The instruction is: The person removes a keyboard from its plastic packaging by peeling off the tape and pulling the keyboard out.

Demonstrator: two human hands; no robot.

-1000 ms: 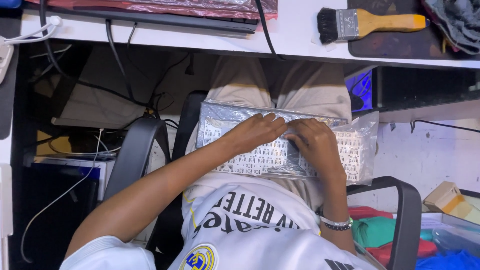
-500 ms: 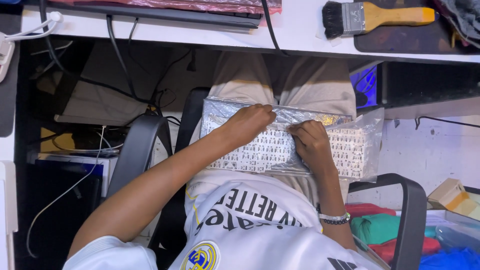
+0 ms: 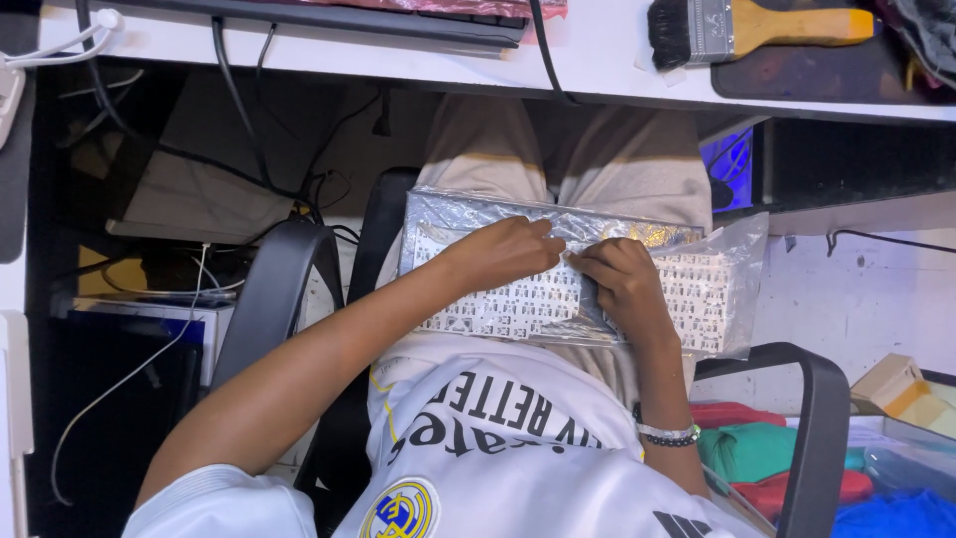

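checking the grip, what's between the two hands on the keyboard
In the head view, only a crinkled strip of clear bag over the keyboard separates left hand and right hand.

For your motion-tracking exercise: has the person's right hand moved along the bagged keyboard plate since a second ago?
Yes. The right hand has slid leftward along the bagged keyboard plate, meeting the left hand.

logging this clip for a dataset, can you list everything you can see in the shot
keyboard frame: 1, white, on the lap, inside the bag
plastic bag: 1, clear, around the frame
paintbrush: 1, yellow handle, black bristles, on the desk
desk: 1, white, top of view
office chair: 1, black, armrests either side
cables: several, black and white, under the desk
cardboard box: 1, tan, far right
bracelets: 2, white and dark beads, right wrist
left hand: on the bag
right hand: on the bag
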